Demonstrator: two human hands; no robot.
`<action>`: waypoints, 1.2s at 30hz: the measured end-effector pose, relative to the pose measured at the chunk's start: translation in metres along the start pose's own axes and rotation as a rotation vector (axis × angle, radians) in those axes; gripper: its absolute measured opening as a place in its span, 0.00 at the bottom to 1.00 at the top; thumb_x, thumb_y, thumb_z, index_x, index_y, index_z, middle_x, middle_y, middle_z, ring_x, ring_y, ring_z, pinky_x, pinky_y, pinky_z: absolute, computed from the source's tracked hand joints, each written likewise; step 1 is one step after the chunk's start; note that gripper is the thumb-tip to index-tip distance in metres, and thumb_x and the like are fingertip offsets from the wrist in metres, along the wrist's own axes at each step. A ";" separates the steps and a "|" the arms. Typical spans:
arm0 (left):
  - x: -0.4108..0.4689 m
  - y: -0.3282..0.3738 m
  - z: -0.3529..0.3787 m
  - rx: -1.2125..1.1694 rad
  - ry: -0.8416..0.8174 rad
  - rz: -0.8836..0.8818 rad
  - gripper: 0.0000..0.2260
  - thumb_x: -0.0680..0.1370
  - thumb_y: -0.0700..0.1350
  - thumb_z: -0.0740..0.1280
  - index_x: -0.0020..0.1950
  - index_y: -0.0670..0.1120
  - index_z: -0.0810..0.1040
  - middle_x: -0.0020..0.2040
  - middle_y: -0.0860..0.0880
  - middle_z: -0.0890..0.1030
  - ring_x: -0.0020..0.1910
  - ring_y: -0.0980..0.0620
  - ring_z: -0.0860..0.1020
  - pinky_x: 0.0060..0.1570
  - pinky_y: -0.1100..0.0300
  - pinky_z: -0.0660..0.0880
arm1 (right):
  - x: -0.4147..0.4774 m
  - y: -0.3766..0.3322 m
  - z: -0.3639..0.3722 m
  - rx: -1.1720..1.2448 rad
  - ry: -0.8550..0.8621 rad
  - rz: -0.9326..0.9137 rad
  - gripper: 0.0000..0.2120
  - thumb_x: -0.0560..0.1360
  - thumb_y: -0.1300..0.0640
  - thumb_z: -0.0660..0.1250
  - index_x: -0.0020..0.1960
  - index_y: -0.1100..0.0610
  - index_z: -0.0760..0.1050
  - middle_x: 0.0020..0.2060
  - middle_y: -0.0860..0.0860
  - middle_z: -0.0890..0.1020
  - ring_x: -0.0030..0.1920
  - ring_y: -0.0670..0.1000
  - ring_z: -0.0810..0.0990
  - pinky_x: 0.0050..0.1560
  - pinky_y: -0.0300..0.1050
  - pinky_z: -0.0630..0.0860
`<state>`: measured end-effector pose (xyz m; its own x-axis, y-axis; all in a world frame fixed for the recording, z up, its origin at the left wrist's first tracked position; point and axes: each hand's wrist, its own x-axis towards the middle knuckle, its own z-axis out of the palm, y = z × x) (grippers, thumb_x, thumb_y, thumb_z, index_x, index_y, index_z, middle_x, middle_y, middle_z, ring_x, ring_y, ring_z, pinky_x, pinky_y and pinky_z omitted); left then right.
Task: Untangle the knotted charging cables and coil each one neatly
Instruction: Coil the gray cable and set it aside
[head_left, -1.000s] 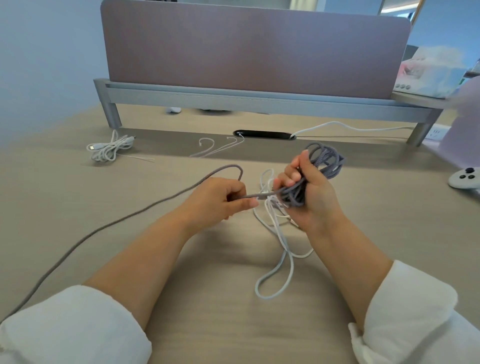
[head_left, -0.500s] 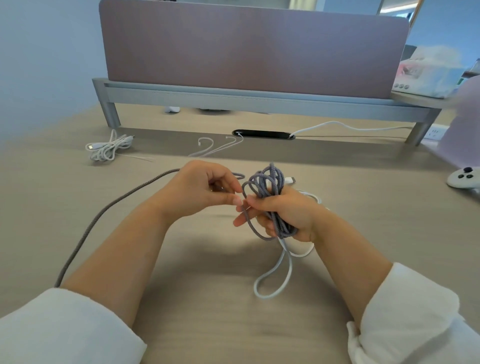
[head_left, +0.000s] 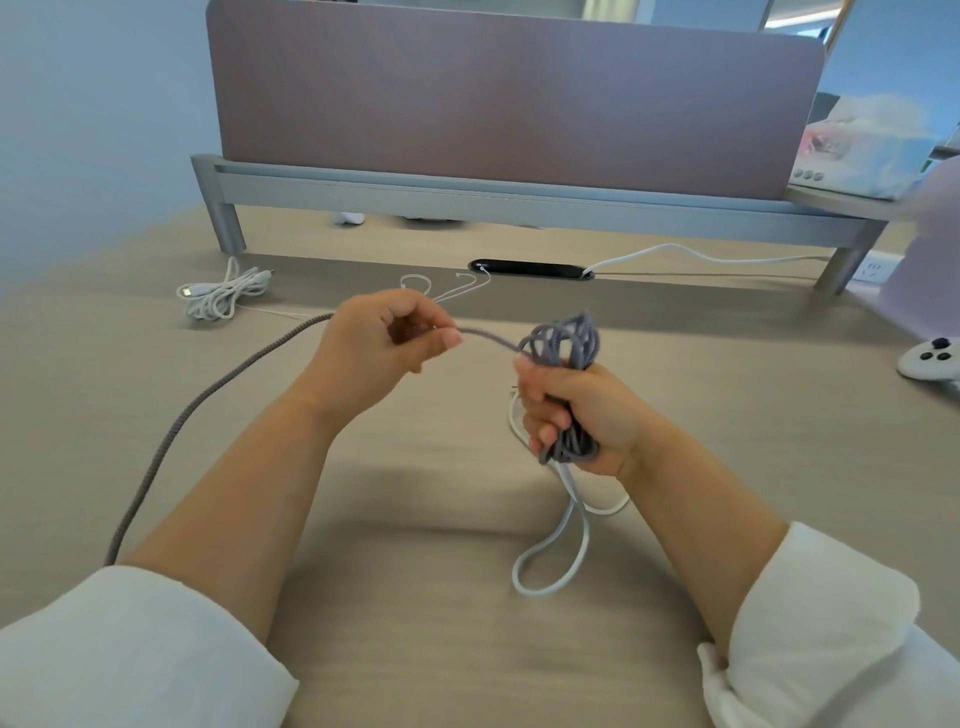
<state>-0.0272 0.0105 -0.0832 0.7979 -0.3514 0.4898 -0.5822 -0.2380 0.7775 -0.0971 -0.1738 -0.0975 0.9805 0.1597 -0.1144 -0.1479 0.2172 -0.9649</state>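
A grey braided cable (head_left: 182, 421) runs from the lower left across the desk up into my left hand (head_left: 382, 343), which pinches it between thumb and fingers. From there it spans to a coiled bundle of the same grey cable (head_left: 563, 343), gripped in the fist of my right hand (head_left: 576, 415). A white cable (head_left: 563, 551) hangs from under my right fist and lies in a loop on the desk; how far it is tangled with the grey bundle is hidden by my fingers.
A coiled white cable (head_left: 221, 296) lies at the back left. Thin white wires (head_left: 452, 288) and a black cable slot (head_left: 530, 270) sit below the desk divider (head_left: 519, 98). A white controller (head_left: 930, 358) rests at the right edge. A tissue box (head_left: 862, 150) stands on the shelf.
My hands have drawn apart: the left one rose and moved left along the grey cable, and a short stretch of cable now spans between them. More cable has been pulled in from the left.
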 end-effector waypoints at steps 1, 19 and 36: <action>0.002 -0.002 -0.001 -0.014 0.059 -0.020 0.08 0.72 0.39 0.71 0.38 0.51 0.77 0.32 0.47 0.76 0.26 0.59 0.72 0.30 0.69 0.72 | 0.000 -0.002 0.000 0.089 0.006 -0.021 0.15 0.76 0.55 0.59 0.33 0.57 0.63 0.16 0.47 0.63 0.18 0.44 0.66 0.24 0.36 0.70; -0.015 0.005 0.041 -0.152 -0.279 -0.250 0.07 0.75 0.42 0.68 0.38 0.45 0.77 0.27 0.51 0.79 0.21 0.57 0.72 0.23 0.65 0.67 | 0.012 0.012 0.009 0.036 0.253 -0.242 0.08 0.78 0.56 0.61 0.46 0.59 0.77 0.18 0.49 0.67 0.20 0.47 0.71 0.27 0.40 0.68; -0.008 0.004 0.031 -0.302 -0.345 -0.397 0.13 0.77 0.32 0.56 0.40 0.42 0.77 0.35 0.47 0.81 0.33 0.55 0.79 0.36 0.63 0.78 | 0.016 0.012 0.004 0.231 0.221 -0.417 0.10 0.74 0.54 0.61 0.38 0.59 0.70 0.27 0.49 0.77 0.33 0.46 0.79 0.39 0.41 0.76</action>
<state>-0.0406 -0.0160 -0.0961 0.8188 -0.5736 0.0228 -0.1401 -0.1612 0.9769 -0.0837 -0.1652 -0.1100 0.9625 -0.1871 0.1966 0.2601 0.4295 -0.8648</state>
